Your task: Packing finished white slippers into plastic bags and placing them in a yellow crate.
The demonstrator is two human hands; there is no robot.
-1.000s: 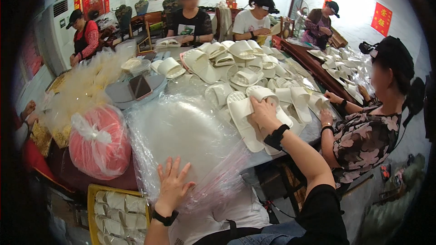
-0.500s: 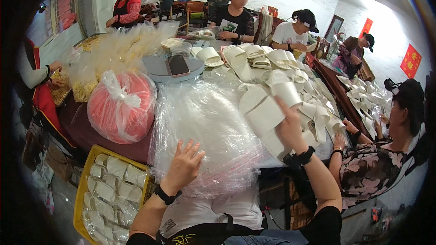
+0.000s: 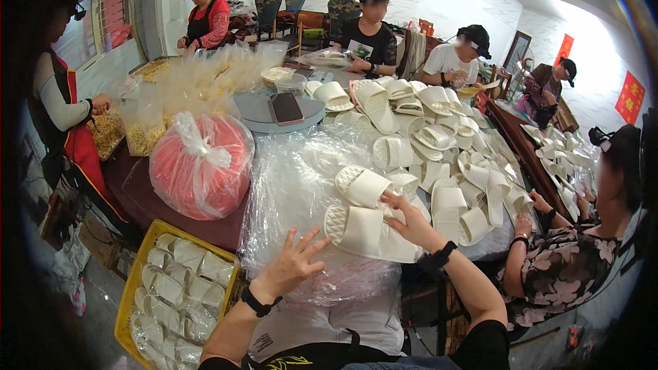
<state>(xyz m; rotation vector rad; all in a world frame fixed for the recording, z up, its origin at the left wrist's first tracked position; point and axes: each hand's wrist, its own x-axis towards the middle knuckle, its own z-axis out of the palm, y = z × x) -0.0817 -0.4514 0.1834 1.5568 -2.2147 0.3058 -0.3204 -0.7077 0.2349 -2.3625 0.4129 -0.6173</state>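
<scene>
In my right hand (image 3: pixel 411 225) is a pair of cream slippers, held by their sides with my fingers between the two. The nearer slipper (image 3: pixel 362 230) lies almost flat with its quilted insole showing, and the farther slipper (image 3: pixel 363 186) sits just beyond it. Beneath them spreads a stack of clear plastic bags (image 3: pixel 281 199) on the table in front of me. My left hand (image 3: pixel 291 268) hovers over the near part of the bags, fingers spread and holding nothing. A big heap of loose cream slippers (image 3: pixel 449 205) covers the table at the right.
A yellow crate (image 3: pixel 130 288) of bagged slippers stands at lower left. A knotted clear bag of pink items (image 3: pixel 201 168) sits left of the plastic stack. Behind it, a phone (image 3: pixel 286 108) rests on a grey round box (image 3: pixel 250 115). Several people work around the tables, one close at right.
My right hand has brought the slippers left and nearer, over the plastic bags, and the two now sit apart. My left hand has lifted with its fingers spread wider. The view has shifted slightly.
</scene>
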